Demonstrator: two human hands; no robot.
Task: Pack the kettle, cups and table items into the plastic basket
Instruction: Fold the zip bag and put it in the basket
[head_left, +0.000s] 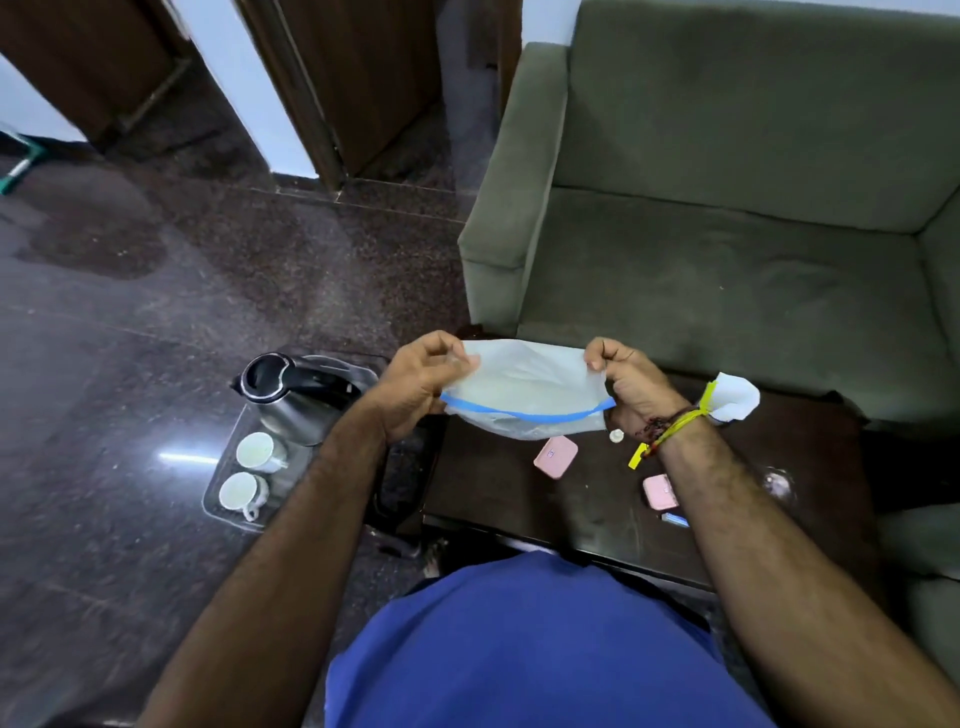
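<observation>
- The left hand (423, 382) pinches one edge of a pale, translucent plastic bag (524, 392), fingers curled closed on the film.
- The right hand (626, 382) grips the opposite edge of the same bag, also closed on it, so the bag hangs stretched between the two hands above the near edge of the table.
- A blue band (524, 413) runs along the bag's lower side from one hand to the other.
- The right wrist carries yellow and dark threads (670, 431).
- The kettle (293, 397), steel with a black top, stands on a clear tray (228, 514) on the dark floor, to the left of the table.
- Two white cups (258, 453) (241, 492) sit on the same tray, just in front of the kettle, side by side.
- On the dark table (519, 499) lie two pink sachets (556, 457) (660, 491), apart from each other, a small white item (616, 435) near the right wrist, and a small blue-and-white packet (674, 518) just beside the nearer sachet.
- A crumpled white piece (735, 397) lies at the table's far edge, behind the right wrist.
- A green sofa (727, 234) stands behind the table.
- Whether the clear tray is the plastic basket cannot be told.
</observation>
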